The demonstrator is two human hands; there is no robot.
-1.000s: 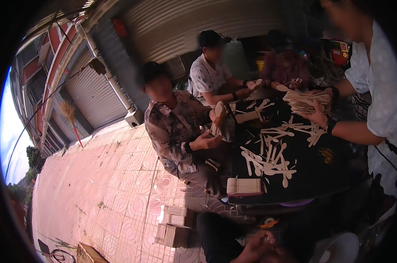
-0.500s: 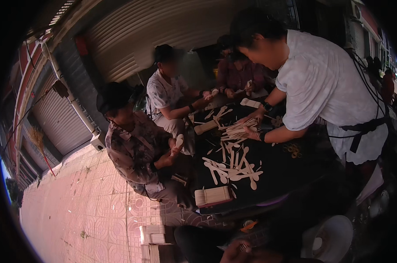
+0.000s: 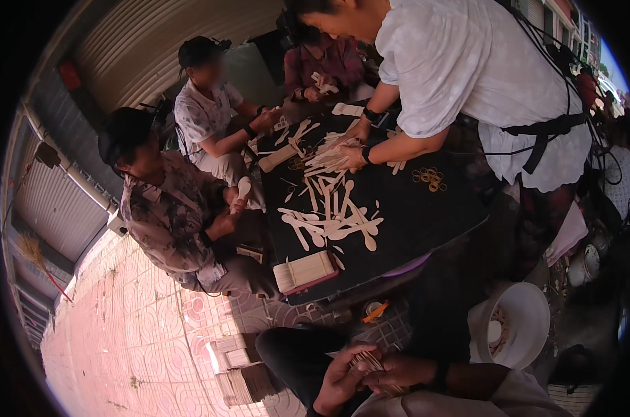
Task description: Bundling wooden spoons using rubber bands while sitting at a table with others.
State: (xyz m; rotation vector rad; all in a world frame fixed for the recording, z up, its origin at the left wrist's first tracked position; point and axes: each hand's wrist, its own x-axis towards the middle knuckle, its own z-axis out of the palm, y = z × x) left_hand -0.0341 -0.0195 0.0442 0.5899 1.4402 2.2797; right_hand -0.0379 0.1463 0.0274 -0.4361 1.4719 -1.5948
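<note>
At the lower edge, my left hand [image 3: 339, 379] and my right hand [image 3: 404, 371] are close together over my lap. Between them is a small bundle of thin wooden sticks [image 3: 367, 360], partly covered by my fingers. Both hands are closed around it. Beyond my knees, loose wooden spoons and sticks [image 3: 336, 219] lie scattered on a black table [image 3: 412, 229]. At the table's near left corner sits a neat stack of wooden sticks [image 3: 304, 270] in a reddish holder.
A standing co-worker in a white shirt [image 3: 454, 69] gathers a heap of sticks [image 3: 325, 154]. Several seated co-workers handle spoons on the far and left sides. Yellow rubber bands [image 3: 429, 178] lie on the table. Beside me stand a white bucket [image 3: 530, 320] and stacked stick bundles [image 3: 242, 382].
The view has shifted down and right, bringing my hands and the bundle more fully into sight. A far co-worker's hands with spoons have risen slightly.
</note>
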